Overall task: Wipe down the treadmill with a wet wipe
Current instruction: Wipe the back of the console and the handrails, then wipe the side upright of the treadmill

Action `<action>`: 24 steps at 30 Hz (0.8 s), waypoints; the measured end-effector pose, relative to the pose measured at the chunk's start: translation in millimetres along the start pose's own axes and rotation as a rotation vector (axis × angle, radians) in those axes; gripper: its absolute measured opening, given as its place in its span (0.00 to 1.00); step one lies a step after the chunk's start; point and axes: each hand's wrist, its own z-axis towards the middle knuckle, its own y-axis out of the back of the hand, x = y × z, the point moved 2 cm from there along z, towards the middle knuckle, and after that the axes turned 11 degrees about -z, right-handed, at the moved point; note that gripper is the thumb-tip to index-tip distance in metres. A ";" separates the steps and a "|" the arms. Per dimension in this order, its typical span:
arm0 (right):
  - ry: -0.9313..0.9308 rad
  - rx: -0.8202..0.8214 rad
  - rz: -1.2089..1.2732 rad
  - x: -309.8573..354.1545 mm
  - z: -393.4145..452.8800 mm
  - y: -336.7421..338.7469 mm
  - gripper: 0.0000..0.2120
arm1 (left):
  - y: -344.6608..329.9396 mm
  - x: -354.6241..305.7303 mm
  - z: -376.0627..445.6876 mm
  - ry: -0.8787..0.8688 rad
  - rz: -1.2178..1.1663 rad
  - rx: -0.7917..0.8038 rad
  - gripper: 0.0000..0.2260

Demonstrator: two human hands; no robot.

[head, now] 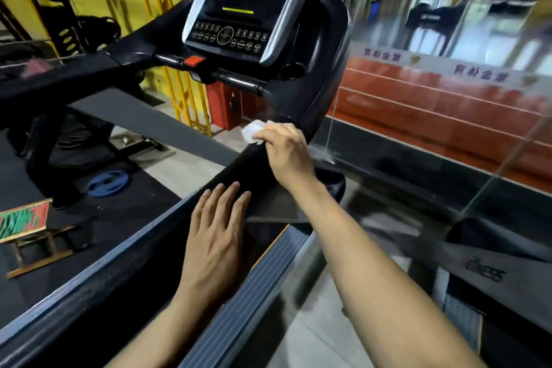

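Note:
The black treadmill [316, 48] fills the middle of the head view, its console tilted at the top and its right handrail running down toward me. My right hand [283, 149] grips a crumpled white wet wipe [252, 130] and presses it against the right handrail, just below the upright. My left hand [218, 227] lies flat with straight fingers on the lower part of the same black rail. A red safety key [194, 62] sits on the bar under the console.
The ribbed grey side rail [257, 284] of the deck runs below my arms. A glass wall [448, 84] stands close on the right. A blue weight plate [108, 184] and a small stand [27, 236] lie on the dark floor at left.

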 end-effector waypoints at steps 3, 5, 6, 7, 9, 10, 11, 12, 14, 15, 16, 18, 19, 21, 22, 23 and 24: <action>-0.002 -0.005 -0.048 -20.8 13.5 -1.1 0.17 | -12.2 -3.4 15.9 -0.001 0.047 0.007 0.28; 0.014 -0.022 -0.058 -32.6 22.6 -2.5 0.17 | -19.7 -6.7 25.5 -0.005 0.044 -0.018 0.27; 0.018 -0.025 -0.052 -39.1 29.9 -3.1 0.17 | -23.7 -8.4 31.0 -0.006 0.047 -0.037 0.27; 0.024 -0.022 -0.045 -46.6 38.8 -3.6 0.17 | -27.9 -10.0 37.0 -0.005 0.058 -0.055 0.27; 0.028 -0.009 -0.043 -66.2 56.8 -4.6 0.16 | -36.2 -12.9 48.6 0.015 0.088 -0.088 0.27; 0.024 -0.004 -0.039 -78.3 65.8 -5.7 0.17 | -40.5 -14.8 54.0 0.032 0.101 -0.099 0.27; 0.022 0.000 -0.032 -91.0 75.8 -6.3 0.17 | -45.4 -17.1 59.3 0.050 0.114 -0.107 0.28; 0.031 -0.001 -0.024 -104.7 86.7 -7.3 0.17 | -51.0 -20.0 64.5 0.070 0.129 -0.113 0.28; 0.084 -0.010 0.009 -128.9 107.3 -10.0 0.16 | -62.9 -25.9 73.1 0.119 0.177 -0.131 0.28; 0.127 -0.020 0.030 -137.6 114.8 -11.9 0.15 | -68.2 -28.1 77.1 0.154 0.197 -0.148 0.28; 0.183 -0.034 0.056 -144.2 121.0 -14.2 0.14 | -73.1 -29.3 81.4 0.196 0.208 -0.171 0.29; 0.279 -0.053 0.124 -155.6 132.4 -19.6 0.12 | -81.3 -31.9 89.3 0.298 0.253 -0.222 0.30; 0.309 -0.050 0.165 -162.2 137.5 -24.7 0.12 | -84.3 -34.1 92.9 0.356 0.305 -0.243 0.31; 0.380 -0.029 0.220 -173.3 145.5 -32.7 0.12 | -89.6 -39.5 99.0 0.446 0.403 -0.292 0.29; 0.409 -0.008 0.247 -177.4 149.3 -36.0 0.12 | -92.8 -41.9 102.3 0.480 0.428 -0.314 0.28; 0.438 0.001 0.278 -181.1 152.9 -40.0 0.12 | -94.7 -44.0 105.4 0.506 0.449 -0.332 0.27; 0.465 -0.006 0.310 -180.4 154.9 -41.7 0.12 | -97.2 -44.6 107.9 0.527 0.467 -0.338 0.27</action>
